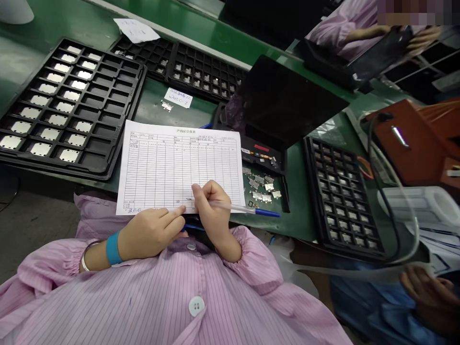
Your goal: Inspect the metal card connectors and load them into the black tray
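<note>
A printed paper form (158, 177) with a ruled table and some handwriting lies at the near edge of the green workbench. In my right hand (213, 211) is a pen (237, 207) with a clear barrel and blue end, its writing end over the form's lower rows. My left hand (153, 232) grips the form's bottom edge, fingers on top and thumb below. Something blue shows under that edge; I cannot tell what it is. Several small silver metal parts (266, 187) lie loose right of the form, near a black open case (266, 143) with a raised dark lid.
A black tray (122, 129) with square silver parts stands at left. More trays sit behind (204, 72) and at right (345, 201). Handwritten slips (178, 97) lie at the back. An orange box (413, 139), a tube and a cable are at right. Other people's hands (424, 40) show at far right.
</note>
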